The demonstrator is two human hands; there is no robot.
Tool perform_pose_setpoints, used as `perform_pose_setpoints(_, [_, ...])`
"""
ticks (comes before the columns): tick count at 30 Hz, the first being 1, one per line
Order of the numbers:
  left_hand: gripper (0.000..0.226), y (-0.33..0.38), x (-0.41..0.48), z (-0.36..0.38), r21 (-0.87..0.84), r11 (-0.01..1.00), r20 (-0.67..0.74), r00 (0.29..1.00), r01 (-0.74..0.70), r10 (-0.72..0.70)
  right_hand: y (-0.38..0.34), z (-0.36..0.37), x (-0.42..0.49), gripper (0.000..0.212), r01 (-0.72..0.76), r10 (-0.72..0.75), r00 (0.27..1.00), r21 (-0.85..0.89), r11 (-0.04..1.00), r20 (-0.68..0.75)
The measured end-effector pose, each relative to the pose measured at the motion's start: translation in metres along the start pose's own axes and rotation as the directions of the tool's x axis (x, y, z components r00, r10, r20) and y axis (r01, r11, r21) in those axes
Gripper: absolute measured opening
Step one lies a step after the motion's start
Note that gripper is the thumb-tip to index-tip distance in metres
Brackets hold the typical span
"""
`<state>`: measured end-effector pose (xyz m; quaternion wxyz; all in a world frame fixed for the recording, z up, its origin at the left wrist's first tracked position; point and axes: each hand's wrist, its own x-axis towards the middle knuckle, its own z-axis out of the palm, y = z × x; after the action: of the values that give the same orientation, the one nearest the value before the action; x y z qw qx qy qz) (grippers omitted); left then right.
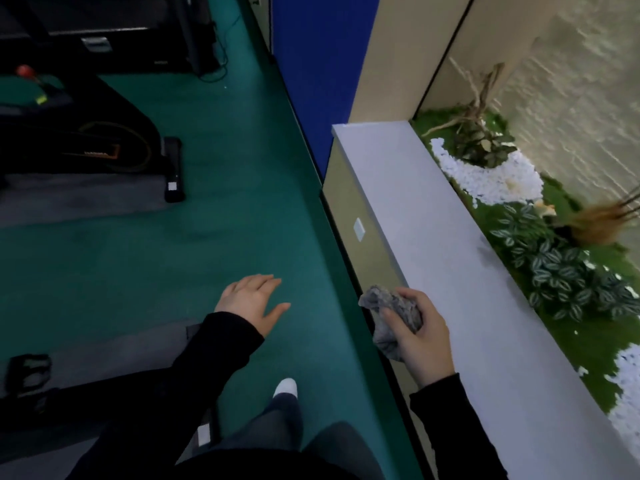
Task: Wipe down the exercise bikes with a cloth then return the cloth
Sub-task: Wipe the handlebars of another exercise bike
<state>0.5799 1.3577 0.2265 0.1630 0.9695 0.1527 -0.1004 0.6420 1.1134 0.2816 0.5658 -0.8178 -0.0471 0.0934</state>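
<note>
My right hand (420, 336) grips a crumpled grey cloth (391, 311) just above the near edge of a pale grey ledge (443, 244) on the right. My left hand (254, 301) hangs over the green floor with fingers spread and relaxed, holding nothing. A black exercise bike (86, 140) stands at the far left on a grey mat, well away from both hands. Part of another bike's pedal (29, 372) shows at the lower left.
Behind the ledge lies a planter bed (540, 251) with leafy plants, white pebbles and green moss. A blue wall panel (311, 71) rises at the top centre. A treadmill (114, 32) stands at the top left. Green floor (214, 202) runs between bikes and ledge.
</note>
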Motion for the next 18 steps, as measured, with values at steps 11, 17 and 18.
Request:
perform_pose_setpoints(11, [0.057,-0.072,0.05,-0.023,-0.109,0.948,-0.049,0.951,0.3,-0.306,-0.041,0.096,0.136,0.024,0.099,-0.077,0.942,-0.051,0.994,0.328])
perform_pose_setpoints(17, [0.055,-0.1,0.102,-0.045,-0.151,0.869,-0.101,0.867,0.471,-0.488,-0.065,0.154,0.228,0.025,0.19,-0.152,0.859,-0.028,0.981,0.489])
perform_pose_setpoints(18, [0.055,-0.103,0.115,-0.051,-0.162,0.854,-0.11,0.851,0.494,-0.513,-0.071,0.163,0.246,0.025,0.203,-0.161,0.844,-0.028,0.979,0.512])
